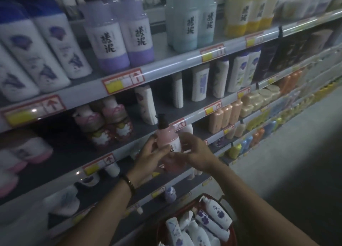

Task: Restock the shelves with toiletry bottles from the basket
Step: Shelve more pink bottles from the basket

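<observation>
Dim aisle, shelves (166,68) part-stocked. Left hand (149,153) and right hand (196,153) are both clamping one pink pump bottle (167,138), holding it upright at a middle shelf's front edge, probably squaring its label. Basket (161,231) is sitting below, loaded.

Red up arrows (137,77) on price tags (123,81)

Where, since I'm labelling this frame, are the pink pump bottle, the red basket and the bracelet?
pink pump bottle (167,138), head view, pink body under pump.
red basket (182,211), head view, left inner wall.
bracelet (129,183), head view, band on left wrist.
</observation>
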`<state>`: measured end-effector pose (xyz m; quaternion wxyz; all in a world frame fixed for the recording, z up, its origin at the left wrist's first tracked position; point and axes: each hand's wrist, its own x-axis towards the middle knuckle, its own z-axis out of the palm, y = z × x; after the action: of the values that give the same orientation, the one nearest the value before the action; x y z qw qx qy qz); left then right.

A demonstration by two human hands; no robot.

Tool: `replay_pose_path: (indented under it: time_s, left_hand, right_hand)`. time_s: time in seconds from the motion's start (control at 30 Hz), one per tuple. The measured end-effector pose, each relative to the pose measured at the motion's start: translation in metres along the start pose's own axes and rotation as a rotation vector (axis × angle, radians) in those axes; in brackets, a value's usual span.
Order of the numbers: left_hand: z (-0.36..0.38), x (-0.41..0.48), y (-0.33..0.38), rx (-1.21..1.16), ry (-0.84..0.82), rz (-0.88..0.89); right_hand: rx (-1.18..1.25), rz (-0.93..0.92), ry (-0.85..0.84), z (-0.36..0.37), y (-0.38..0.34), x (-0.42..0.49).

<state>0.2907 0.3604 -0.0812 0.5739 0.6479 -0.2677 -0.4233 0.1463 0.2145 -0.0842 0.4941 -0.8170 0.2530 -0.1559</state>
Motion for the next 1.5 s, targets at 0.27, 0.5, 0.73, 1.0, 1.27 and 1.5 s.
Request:
replay_pose_path:
  time_s: [0.27,0.5,0.73,1.0,1.27,1.5]
  left_hand:
    - [-0.064,-0.034,0.016,-0.007,0.049,0.085]
    - [-0.124,-0.063,0.021,-0.003,0.073,0.134]
    - [-0.200,-0.094,0.016,0.022,0.136,0.169]
    - [-0.272,-0.128,0.013,0.089,0.230,0.241]
    - [-0.317,-0.154,0.011,0.173,0.340,0.282]
    - [-0.332,-0.166,0.013,0.241,0.448,0.279]
  right_hand:
    - [-0.008,-0.078,-0.060,0.046,-0.052,0.022]
    - [-0.107,-0.157,-0.089,0.097,-0.096,0.037]
    - [-0.090,-0.238,-0.141,0.167,-0.135,0.055]
    - [-0.030,-0.308,-0.233,0.242,-0.172,0.079]
    - [0.005,-0.328,-0.301,0.291,-0.200,0.093]
    - [0.019,-0.294,-0.319,0.314,-0.213,0.099]
